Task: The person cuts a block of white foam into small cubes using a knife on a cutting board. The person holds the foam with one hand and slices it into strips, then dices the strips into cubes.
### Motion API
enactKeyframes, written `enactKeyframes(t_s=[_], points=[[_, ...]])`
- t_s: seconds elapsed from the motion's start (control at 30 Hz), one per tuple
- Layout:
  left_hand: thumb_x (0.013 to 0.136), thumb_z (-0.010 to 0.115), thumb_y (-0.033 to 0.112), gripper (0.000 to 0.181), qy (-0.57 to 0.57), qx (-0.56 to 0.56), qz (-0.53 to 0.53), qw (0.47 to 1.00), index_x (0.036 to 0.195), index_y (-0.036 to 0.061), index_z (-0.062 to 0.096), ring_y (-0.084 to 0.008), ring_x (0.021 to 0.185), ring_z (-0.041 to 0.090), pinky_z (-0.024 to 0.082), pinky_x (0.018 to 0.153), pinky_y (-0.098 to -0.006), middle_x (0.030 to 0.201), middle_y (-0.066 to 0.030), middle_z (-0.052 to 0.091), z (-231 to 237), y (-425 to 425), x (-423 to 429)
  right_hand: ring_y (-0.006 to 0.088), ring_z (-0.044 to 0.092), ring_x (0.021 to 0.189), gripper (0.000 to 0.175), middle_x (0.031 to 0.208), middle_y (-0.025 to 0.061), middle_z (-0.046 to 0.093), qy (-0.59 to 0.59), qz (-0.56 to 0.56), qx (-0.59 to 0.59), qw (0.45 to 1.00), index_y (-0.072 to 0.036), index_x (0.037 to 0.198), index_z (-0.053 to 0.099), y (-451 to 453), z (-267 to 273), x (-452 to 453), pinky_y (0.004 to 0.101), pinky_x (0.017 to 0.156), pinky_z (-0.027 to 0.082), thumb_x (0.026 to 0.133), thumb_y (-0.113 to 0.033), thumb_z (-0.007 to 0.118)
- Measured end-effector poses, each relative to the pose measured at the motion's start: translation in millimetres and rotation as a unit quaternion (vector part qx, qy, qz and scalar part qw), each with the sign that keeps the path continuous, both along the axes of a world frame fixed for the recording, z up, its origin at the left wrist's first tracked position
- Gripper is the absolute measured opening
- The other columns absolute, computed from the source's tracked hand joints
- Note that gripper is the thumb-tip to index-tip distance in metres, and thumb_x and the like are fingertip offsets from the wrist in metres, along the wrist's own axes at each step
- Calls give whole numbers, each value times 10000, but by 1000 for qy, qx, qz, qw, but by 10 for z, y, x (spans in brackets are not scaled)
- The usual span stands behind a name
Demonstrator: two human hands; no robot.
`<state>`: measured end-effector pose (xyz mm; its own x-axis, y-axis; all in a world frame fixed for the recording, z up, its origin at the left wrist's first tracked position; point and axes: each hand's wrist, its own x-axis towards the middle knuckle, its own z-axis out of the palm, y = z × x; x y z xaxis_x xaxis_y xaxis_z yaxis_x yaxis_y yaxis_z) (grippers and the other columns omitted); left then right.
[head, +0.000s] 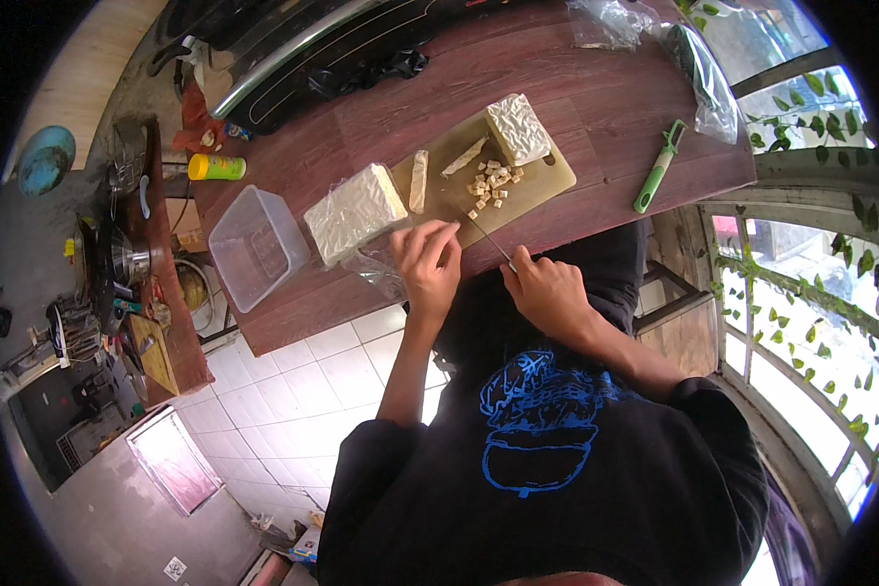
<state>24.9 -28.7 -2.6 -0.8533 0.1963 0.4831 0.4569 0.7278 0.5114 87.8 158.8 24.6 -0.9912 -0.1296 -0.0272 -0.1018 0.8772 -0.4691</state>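
Observation:
My right hand [553, 293] grips the handle of a kitchen knife [492, 240], its thin blade pointing up and left over the cutting board's [542, 183] near edge. Close to the blade's tip, my left hand [431, 256] has its fingers bent; whether a small piece is between them is hidden. Small pale cubes, apparently tempeh [492, 179], lie scattered on the board. Behind them rests a thin slice [466, 157], and farther left another slice [419, 182]. A wrapped block [518, 128] stands at the board's far right. Beside my left hand sits a larger block [357, 212] in clear plastic.
Left of the large block is a clear plastic container [253, 249]. A green-handled peeler [661, 167] lies at the right, near plastic bags [710, 95]. A yellow-lidded green container [217, 167] stands at the far left. Along the back is a black stove [322, 62].

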Motion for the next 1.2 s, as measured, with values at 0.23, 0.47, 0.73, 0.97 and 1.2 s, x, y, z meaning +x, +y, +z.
enactKeyframes(t_s=[0.23,0.47,0.73,0.97,1.2], points=[[795,812,26,207,2,17,37,999,981,96,755,-262,926,582,469,849,-397,978,-31,700,10,2,1,358,654,494,299,571,165,637,-31,-9,-22,999,-33,920,555,29,75,-48,469,456,527,998,-319,594],[789,824,46,169,-12,-3,53,999,938,90,756,-263,953,567,470,843,-404,970,-22,687,-19,-10,27,383,636,503,298,557,171,611,-32,11,-72,997,-32,923,547,-85,68,-20,500,469,512,1001,-316,593],[781,824,31,178,-4,-13,45,999,940,75,757,-268,957,567,477,847,-401,970,-22,691,-34,-36,28,338,656,494,285,561,148,627,-13,26,-37,999,-32,883,549,-141,-10,-18,447,447,514,991,-291,600],[767,811,-5,200,-6,-2,40,999,946,69,762,-269,951,577,479,845,-404,972,-30,701,-33,-41,25,308,665,497,265,564,126,635,15,23,-19,999,-52,858,547,-180,-73,-30,432,453,513,977,-278,617],[785,800,2,195,6,-7,38,999,958,83,760,-266,925,586,477,832,-404,957,-32,699,-9,-16,6,298,672,509,274,574,116,643,25,19,-6,999,-52,861,564,-139,-83,-19,415,465,524,974,-296,620]])
